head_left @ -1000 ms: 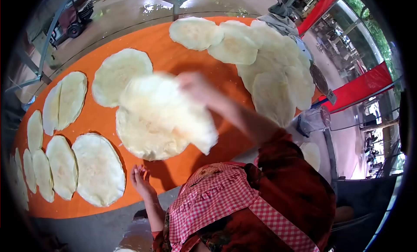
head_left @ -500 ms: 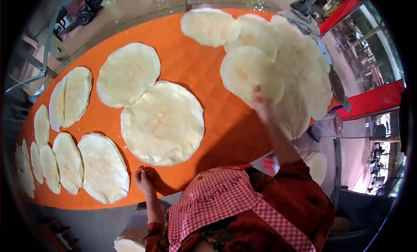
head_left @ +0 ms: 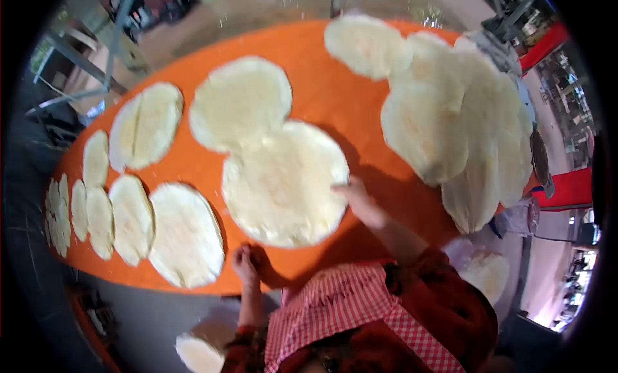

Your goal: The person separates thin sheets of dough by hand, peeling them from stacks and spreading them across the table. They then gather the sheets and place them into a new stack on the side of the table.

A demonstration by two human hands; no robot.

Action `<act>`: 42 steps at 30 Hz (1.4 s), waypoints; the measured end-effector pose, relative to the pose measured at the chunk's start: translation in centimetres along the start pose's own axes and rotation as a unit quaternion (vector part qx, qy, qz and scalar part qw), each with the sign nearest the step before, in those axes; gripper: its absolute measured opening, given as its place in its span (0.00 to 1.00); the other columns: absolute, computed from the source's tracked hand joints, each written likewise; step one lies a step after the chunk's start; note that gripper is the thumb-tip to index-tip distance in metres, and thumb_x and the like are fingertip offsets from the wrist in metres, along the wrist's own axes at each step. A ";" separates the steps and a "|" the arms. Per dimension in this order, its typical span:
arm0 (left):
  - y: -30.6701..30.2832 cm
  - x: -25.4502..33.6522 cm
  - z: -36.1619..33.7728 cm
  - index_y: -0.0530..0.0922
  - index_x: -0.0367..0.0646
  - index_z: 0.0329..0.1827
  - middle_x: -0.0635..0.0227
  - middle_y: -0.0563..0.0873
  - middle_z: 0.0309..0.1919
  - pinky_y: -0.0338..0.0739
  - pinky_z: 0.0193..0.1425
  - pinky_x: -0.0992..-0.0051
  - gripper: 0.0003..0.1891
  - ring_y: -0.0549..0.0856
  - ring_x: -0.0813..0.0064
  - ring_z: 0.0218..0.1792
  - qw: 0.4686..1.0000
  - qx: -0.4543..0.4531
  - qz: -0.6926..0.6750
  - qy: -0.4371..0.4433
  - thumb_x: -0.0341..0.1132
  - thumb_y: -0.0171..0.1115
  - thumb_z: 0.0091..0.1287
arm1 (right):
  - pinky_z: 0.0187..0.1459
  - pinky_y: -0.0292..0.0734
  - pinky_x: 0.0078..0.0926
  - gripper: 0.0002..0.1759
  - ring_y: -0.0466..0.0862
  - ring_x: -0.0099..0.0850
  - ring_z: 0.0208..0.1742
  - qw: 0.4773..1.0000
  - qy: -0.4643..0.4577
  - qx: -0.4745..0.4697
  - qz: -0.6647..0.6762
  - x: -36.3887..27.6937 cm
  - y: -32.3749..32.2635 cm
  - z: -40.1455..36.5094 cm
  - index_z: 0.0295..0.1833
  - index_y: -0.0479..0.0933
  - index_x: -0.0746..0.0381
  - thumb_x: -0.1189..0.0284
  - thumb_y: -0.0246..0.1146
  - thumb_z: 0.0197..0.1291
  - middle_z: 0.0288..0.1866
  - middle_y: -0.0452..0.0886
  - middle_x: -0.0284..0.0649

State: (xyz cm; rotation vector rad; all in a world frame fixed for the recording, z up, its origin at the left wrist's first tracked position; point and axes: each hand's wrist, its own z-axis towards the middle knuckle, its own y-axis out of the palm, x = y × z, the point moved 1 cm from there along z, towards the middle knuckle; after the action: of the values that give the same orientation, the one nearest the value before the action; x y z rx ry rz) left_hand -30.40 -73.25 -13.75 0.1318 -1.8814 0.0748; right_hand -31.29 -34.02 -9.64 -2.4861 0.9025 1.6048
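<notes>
Flatbread, a broad pale round [head_left: 283, 189], lies mid-bench toward the near edge, its upper left rim meeting a second round [head_left: 241, 102]. Right hand [head_left: 347, 191]: fingers drawn together at the flatbread's right rim, touching it; whether they grip, cannot tell. Left hand [head_left: 246, 263]: fingers curled in, narrow, over the near edge of the orange bench [head_left: 335, 93], just below the flatbread; whether anything is inside, cannot tell. To its left, a large round [head_left: 187, 234] lies close to the near edge. Slimmer-looking breads [head_left: 131, 220] run on toward the left end. Toward the far left edge, a pair of breads [head_left: 147, 125] side by side, touching. Right end: overlapping thin sheets [head_left: 473, 135], spread as one broad pile.

Writing: dark capitals across the pink checked apron [head_left: 335, 302], too blurred to read. Small tag [head_left: 549, 187] beside a dark disc [head_left: 539, 157] past the right end; no lettering legible.
</notes>
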 end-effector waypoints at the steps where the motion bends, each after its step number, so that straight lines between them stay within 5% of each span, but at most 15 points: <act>1: -0.3 -1.1 0.5 0.76 0.38 0.34 0.70 0.79 0.23 0.72 0.22 0.80 0.03 0.75 0.81 0.20 1.000 0.001 0.007 0.020 0.27 0.57 0.66 | 0.46 0.78 0.30 0.20 0.83 0.31 0.41 0.999 -0.018 0.030 -0.023 0.2 0.8 0.3 0.49 0.78 0.68 0.77 0.65 0.47 0.43 0.83 0.40; 3: 0.4 -0.5 0.5 0.77 0.37 0.36 0.68 0.80 0.24 0.73 0.24 0.80 0.02 0.77 0.79 0.21 0.995 -0.052 -0.081 0.031 0.25 0.55 0.66 | 0.47 0.77 0.29 0.21 0.83 0.30 0.42 0.991 -0.043 0.047 -0.114 -2.8 3.0 -0.1 0.47 0.79 0.67 0.81 0.66 0.42 0.41 0.84 0.38; 7: 0.0 2.2 -0.6 0.77 0.37 0.41 0.63 0.81 0.28 0.77 0.30 0.78 0.05 0.80 0.74 0.26 0.982 -0.092 -0.149 -0.069 0.23 0.53 0.66 | 0.44 0.78 0.30 0.18 0.83 0.29 0.39 0.973 -0.140 -0.062 -0.174 -13.6 10.1 -1.6 0.44 0.80 0.68 0.81 0.63 0.41 0.38 0.84 0.39; 9: -1.0 4.2 -1.0 0.77 0.39 0.42 0.63 0.82 0.31 0.79 0.33 0.73 0.05 0.82 0.70 0.28 0.962 -0.109 -0.198 -0.153 0.24 0.53 0.67 | 0.42 0.78 0.30 0.16 0.83 0.30 0.37 0.924 -0.209 -0.078 -0.311 -20.4 16.0 -5.3 0.42 0.79 0.69 0.79 0.63 0.43 0.36 0.84 0.42; 12: -2.9 7.2 -0.4 0.74 0.44 0.51 0.62 0.81 0.43 0.78 0.45 0.63 0.13 0.81 0.63 0.42 0.939 -0.215 -0.245 -0.108 0.39 0.56 0.68 | 0.39 0.77 0.36 0.13 0.83 0.42 0.36 0.778 -0.322 -0.082 -0.533 -24.4 24.5 -12.1 0.41 0.77 0.69 0.77 0.60 0.46 0.33 0.82 0.51; 15: -3.8 13.3 -0.9 0.66 0.54 0.64 0.63 0.70 0.61 0.70 0.61 0.48 0.27 0.71 0.57 0.63 0.898 -0.288 -0.314 -0.112 0.59 0.49 0.68 | 0.37 0.75 0.45 0.09 0.81 0.50 0.36 0.676 -0.356 -0.092 -0.639 -19.4 30.0 -16.1 0.37 0.74 0.64 0.77 0.59 0.47 0.31 0.79 0.53; 18: -4.4 15.9 -0.4 0.60 0.57 0.70 0.61 0.66 0.67 0.66 0.64 0.43 0.35 0.67 0.54 0.67 0.821 -0.357 -0.427 -0.125 0.67 0.44 0.65 | 0.34 0.75 0.47 0.11 0.81 0.50 0.33 0.574 -0.396 -0.130 -0.705 -9.1 33.0 -17.5 0.37 0.73 0.66 0.79 0.58 0.43 0.34 0.78 0.51; 20: -4.9 15.4 0.2 0.58 0.54 0.72 0.62 0.63 0.70 0.64 0.67 0.46 0.40 0.65 0.56 0.68 0.787 -0.384 -0.461 -0.142 0.71 0.40 0.64 | 0.38 0.76 0.44 0.21 0.80 0.51 0.40 0.612 -0.283 -0.207 -0.709 -2.5 33.2 -16.3 0.42 0.74 0.67 0.65 0.68 0.44 0.43 0.77 0.54; 23: -5.8 12.0 1.0 0.57 0.46 0.72 0.60 0.67 0.67 0.62 0.70 0.57 0.43 0.68 0.59 0.67 0.875 -0.290 -0.354 -0.155 0.70 0.42 0.63 | 0.45 0.74 0.42 0.27 0.77 0.51 0.47 0.636 -0.425 -0.225 -0.604 5.9 30.2 -13.5 0.43 0.74 0.66 0.59 0.71 0.43 0.46 0.75 0.55; 25: -6.9 8.7 2.2 0.56 0.47 0.72 0.61 0.67 0.67 0.63 0.69 0.54 0.42 0.68 0.58 0.66 0.816 -0.309 -0.426 -0.239 0.69 0.42 0.65 | 0.49 0.72 0.38 0.26 0.75 0.46 0.50 0.778 -0.106 -0.271 -0.556 5.1 30.2 -13.7 0.47 0.72 0.64 0.59 0.69 0.47 0.46 0.75 0.51; 27: -6.8 10.8 1.3 0.57 0.47 0.72 0.60 0.67 0.67 0.64 0.68 0.54 0.41 0.68 0.59 0.66 0.806 -0.324 -0.443 -0.223 0.68 0.43 0.65 | 0.52 0.70 0.37 0.33 0.75 0.42 0.54 0.764 -0.195 -0.239 -0.566 5.7 29.2 -12.4 0.50 0.71 0.63 0.50 0.69 0.45 0.51 0.75 0.49; 35: -6.6 11.8 1.0 0.59 0.45 0.71 0.58 0.70 0.65 0.70 0.64 0.57 0.39 0.72 0.61 0.64 0.807 -0.341 -0.445 -0.186 0.66 0.44 0.67 | 0.57 0.70 0.37 0.30 0.77 0.44 0.57 0.800 -0.149 -0.259 -0.520 3.1 29.1 -13.8 0.58 0.69 0.63 0.54 0.61 0.57 0.55 0.77 0.49; 38: -6.3 11.5 1.0 0.59 0.46 0.70 0.59 0.71 0.64 0.71 0.63 0.58 0.37 0.74 0.61 0.62 0.804 -0.350 -0.445 -0.182 0.64 0.44 0.67 | 0.57 0.70 0.36 0.29 0.77 0.45 0.56 0.766 -0.227 -0.236 -0.553 2.7 29.2 -14.3 0.59 0.69 0.66 0.56 0.59 0.59 0.55 0.77 0.51; 42: -6.1 11.9 0.9 0.64 0.44 0.65 0.59 0.76 0.59 0.73 0.61 0.57 0.28 0.77 0.61 0.59 0.811 -0.333 -0.441 -0.190 0.51 0.50 0.69 | 0.54 0.72 0.39 0.25 0.79 0.48 0.51 0.834 -0.166 -0.253 -0.460 3.3 28.5 -12.8 0.57 0.72 0.68 0.59 0.55 0.62 0.51 0.78 0.55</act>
State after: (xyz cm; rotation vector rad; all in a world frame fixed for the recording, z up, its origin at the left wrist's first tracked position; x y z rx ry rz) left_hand -34.14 -80.02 -2.79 0.5503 -1.9434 -1.3235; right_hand -33.85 -63.44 1.04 -2.1372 -0.7724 1.8552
